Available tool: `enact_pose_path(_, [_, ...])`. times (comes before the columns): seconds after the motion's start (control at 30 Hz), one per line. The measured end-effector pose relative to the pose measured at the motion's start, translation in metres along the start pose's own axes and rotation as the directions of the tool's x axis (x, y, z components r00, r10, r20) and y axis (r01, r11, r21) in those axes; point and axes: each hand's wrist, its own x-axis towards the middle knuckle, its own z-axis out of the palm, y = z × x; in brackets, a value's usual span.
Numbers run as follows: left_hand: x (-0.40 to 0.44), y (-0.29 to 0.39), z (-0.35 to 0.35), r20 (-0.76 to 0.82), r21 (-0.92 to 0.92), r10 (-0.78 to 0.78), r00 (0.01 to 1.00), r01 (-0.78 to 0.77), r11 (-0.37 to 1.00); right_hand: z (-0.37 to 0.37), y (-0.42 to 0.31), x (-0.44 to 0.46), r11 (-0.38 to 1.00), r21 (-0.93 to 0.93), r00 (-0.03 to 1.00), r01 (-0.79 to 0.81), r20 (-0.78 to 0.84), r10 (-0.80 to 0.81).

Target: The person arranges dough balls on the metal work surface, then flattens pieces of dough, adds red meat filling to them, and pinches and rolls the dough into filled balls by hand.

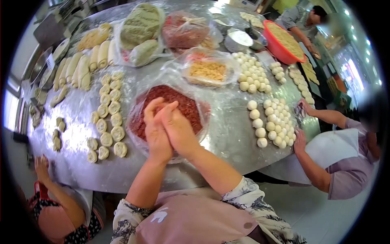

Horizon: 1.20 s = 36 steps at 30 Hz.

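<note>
My left hand (157, 136) and my right hand (177, 128) are pressed together, palm to palm, with the fingers pointing away from me. Whatever lies between the palms, if anything, is hidden. Both hands are above a mass of dark red, crumbly filling (190, 106), which sits in a clear plastic bag (206, 118) spread open on the metal table. Just beyond is a tray of yellow crumbly filling (208, 71) in clear plastic. To the left lie rows of coiled dough pieces (118, 133); on the right are groups of round white dough balls (279, 118).
Dough rolls (84, 72), a bag of green dough (141, 26) and a bag of red filling (185, 30) stand farther back. A bowl of white powder (239, 38) and a red basin (280, 42) are back right. Co-workers' hands (300, 140) (41, 167) flank the metal table (227, 142).
</note>
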Motion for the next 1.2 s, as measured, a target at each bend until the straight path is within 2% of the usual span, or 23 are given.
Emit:
enact_pose_path(0.03, [0.001, 0.002, 0.000, 0.025, -0.151, -0.044, 0.999, 0.048, 0.987, 0.001, -0.008, -0.001, 0.994, 0.106, 0.999, -0.030, 0.020, 0.028])
enact_pose_path(0.07, [0.004, 0.012, -0.007, 0.138, -0.091, -0.160, 0.977, 0.173, 0.981, 0.007, 0.006, -0.002, 0.981, 0.187, 0.998, -0.048, -0.038, 0.056])
enact_pose_path(0.1, [0.004, 0.013, -0.010, 0.205, -0.111, -0.188, 0.961, 0.214, 0.971, 0.010, 0.009, -0.001, 0.961, 0.270, 0.992, -0.058, -0.090, 0.085])
enact_pose_path(0.2, [0.001, 0.018, -0.011, 0.160, -0.029, -0.164, 0.973, 0.171, 0.985, 0.000, -0.001, -0.003, 0.992, 0.102, 0.987, -0.068, -0.136, 0.081])
enact_pose_path(0.23, [0.002, 0.018, -0.012, 0.104, -0.112, -0.133, 0.986, 0.145, 0.983, -0.004, -0.004, -0.003, 0.999, 0.031, 0.987, -0.008, -0.162, 0.013])
enact_pose_path(0.3, [0.010, 0.025, -0.015, 0.083, -0.351, -0.320, 0.944, 0.328, 0.877, -0.011, -0.008, -0.002, 0.989, -0.112, 0.975, 0.100, -0.189, -0.120])
enact_pose_path(0.33, [0.015, 0.026, -0.016, 0.091, -0.385, -0.372, 0.924, 0.377, 0.842, -0.011, -0.007, -0.002, 0.959, -0.200, 0.950, 0.202, -0.198, -0.241])
enact_pose_path(0.4, [0.015, 0.021, -0.012, 0.200, -0.452, -0.442, 0.875, 0.482, 0.750, -0.004, 0.001, -0.001, 0.847, -0.368, 0.863, 0.385, -0.183, -0.472])
enact_pose_path(0.43, [0.014, 0.019, -0.011, 0.258, -0.475, -0.471, 0.844, 0.535, 0.699, 0.001, 0.005, -0.004, 0.799, -0.362, 0.841, 0.481, -0.067, -0.537])
enact_pose_path(0.47, [0.011, 0.021, -0.008, 0.240, -0.556, -0.501, 0.831, 0.541, 0.631, -0.003, 0.004, -0.005, 0.813, -0.383, 0.883, 0.439, 0.018, -0.469])
enact_pose_path(0.5, [0.008, 0.026, -0.008, 0.292, -0.484, -0.470, 0.833, 0.553, 0.678, -0.006, 0.003, -0.006, 0.822, -0.407, 0.914, 0.397, 0.099, -0.392])
enact_pose_path(0.57, [-0.001, 0.039, -0.012, 0.399, -0.333, -0.419, 0.816, 0.554, 0.763, -0.016, 0.009, 0.006, 0.896, -0.379, 0.971, 0.233, 0.039, -0.237])
enact_pose_path(0.6, [-0.008, 0.037, -0.010, 0.403, -0.323, -0.406, 0.820, 0.542, 0.776, -0.021, 0.007, 0.015, 0.870, -0.474, 0.981, 0.137, -0.058, -0.186])
enact_pose_path(0.7, [-0.007, 0.046, 0.000, 0.385, -0.460, -0.419, 0.822, 0.565, 0.685, -0.019, 0.003, 0.019, 0.783, -0.612, 0.943, 0.117, -0.179, -0.281])
enact_pose_path(0.73, [-0.005, 0.052, 0.001, 0.367, -0.531, -0.434, 0.822, 0.569, 0.628, -0.016, -0.003, 0.013, 0.766, -0.613, 0.950, 0.195, -0.077, -0.303])
enact_pose_path(0.83, [-0.002, 0.046, 0.009, 0.238, -0.600, -0.433, 0.869, 0.482, 0.638, -0.001, -0.015, -0.002, 0.887, -0.349, 0.948, 0.304, 0.014, -0.319])
enact_pose_path(0.93, [0.004, 0.026, -0.001, 0.093, -0.387, -0.528, 0.844, 0.519, 0.762, 0.009, -0.009, -0.006, 0.927, -0.120, 0.921, 0.356, -0.123, -0.370])
enact_pose_path(1.0, [0.006, 0.041, -0.001, -0.142, -0.200, -0.532, 0.835, 0.502, 0.841, 0.008, -0.012, -0.013, 0.914, -0.147, 0.907, 0.378, -0.142, -0.397])
enact_pose_path(1.03, [0.008, 0.047, -0.006, -0.060, -0.503, -0.581, 0.812, 0.478, 0.720, 0.009, -0.009, -0.015, 0.935, 0.000, 0.925, 0.356, -0.146, -0.352])
enact_pose_path(1.1, [0.011, 0.028, -0.018, -0.075, -0.657, -0.498, 0.864, 0.333, 0.677, 0.004, -0.008, -0.027, 0.912, -0.275, 0.937, 0.303, -0.088, -0.338])
enact_pose_path(1.17, [0.018, 0.048, -0.011, -0.180, -0.558, -0.573, 0.800, 0.396, 0.729, 0.005, 0.001, -0.034, 0.941, -0.231, 0.967, 0.249, 0.004, -0.255])
enact_pose_path(1.2, [0.012, 0.043, -0.014, -0.134, -0.482, -0.487, 0.863, 0.373, 0.793, 0.011, 0.003, -0.037, 0.960, -0.208, 0.978, 0.190, -0.048, -0.204])
